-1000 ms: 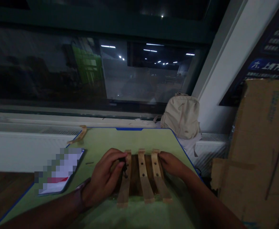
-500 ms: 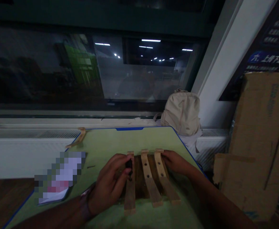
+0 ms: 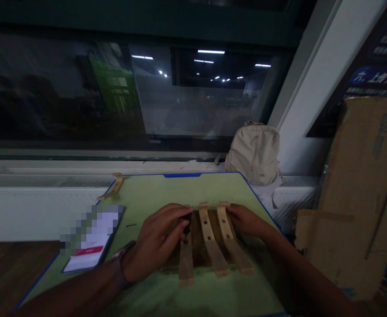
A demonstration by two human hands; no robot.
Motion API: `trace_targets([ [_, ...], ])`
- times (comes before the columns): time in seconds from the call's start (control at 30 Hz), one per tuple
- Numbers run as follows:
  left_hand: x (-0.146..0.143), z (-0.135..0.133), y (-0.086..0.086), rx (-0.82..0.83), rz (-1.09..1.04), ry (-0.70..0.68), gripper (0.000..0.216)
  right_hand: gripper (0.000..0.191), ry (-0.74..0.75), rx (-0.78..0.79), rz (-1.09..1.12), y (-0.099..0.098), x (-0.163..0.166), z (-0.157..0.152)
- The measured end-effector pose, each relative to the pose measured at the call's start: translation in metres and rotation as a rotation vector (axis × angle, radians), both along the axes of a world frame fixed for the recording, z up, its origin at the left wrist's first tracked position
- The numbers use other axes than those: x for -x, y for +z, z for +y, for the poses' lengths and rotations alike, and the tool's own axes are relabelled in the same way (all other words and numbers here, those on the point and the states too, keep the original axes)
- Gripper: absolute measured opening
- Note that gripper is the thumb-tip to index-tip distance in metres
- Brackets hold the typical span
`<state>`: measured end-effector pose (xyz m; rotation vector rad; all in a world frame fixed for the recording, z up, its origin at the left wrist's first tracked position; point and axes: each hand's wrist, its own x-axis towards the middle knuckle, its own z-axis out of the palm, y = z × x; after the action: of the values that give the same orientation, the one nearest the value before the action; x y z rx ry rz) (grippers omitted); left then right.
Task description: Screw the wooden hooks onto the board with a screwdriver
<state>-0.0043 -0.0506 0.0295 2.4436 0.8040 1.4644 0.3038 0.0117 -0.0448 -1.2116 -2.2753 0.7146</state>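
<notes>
Left hand (image 3: 160,240) is sliding over the left slat (image 3: 186,264), fingers pinching a small dark tool (image 3: 187,225); right hand (image 3: 246,220) is clamping the right slat (image 3: 237,252).

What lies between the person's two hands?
In the head view, the middle slat and right slat lie across a dark board, between the left hand, pinching a small dark piece, and the right hand.

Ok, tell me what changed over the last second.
The left hand slid forward, its fingers now covering the far end of the left slat, still pinching a small dark piece. The right hand stayed at the right edge of the wooden rack; phone and backpack unchanged.
</notes>
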Motion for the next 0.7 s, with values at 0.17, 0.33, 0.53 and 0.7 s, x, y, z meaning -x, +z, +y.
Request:
trace_targets([
  [0.17, -0.0005, 0.0035, 0.0012, 0.026, -0.051, -0.076, 0.03, 0.029, 0.007, 0.01, 0.013, -0.0014, -0.0011, 0.0013],
  [0.33, -0.0007, 0.0003, 0.005, -0.014, -0.072, -0.06, 0.027, 0.029, -0.002, 0.004, 0.03, 0.0007, -0.0013, 0.0004],
  [0.53, -0.0004, -0.0043, 0.0085, -0.03, 0.001, -0.093, 0.036, 0.028, -0.025, 0.001, 0.027, -0.0016, -0.0027, 0.0011],
  [0.7, 0.0008, -0.0028, 0.0101, -0.039, -0.024, -0.06, 0.021, 0.026, -0.035, 0.016, 0.013, -0.001, -0.0033, 0.0012],
])
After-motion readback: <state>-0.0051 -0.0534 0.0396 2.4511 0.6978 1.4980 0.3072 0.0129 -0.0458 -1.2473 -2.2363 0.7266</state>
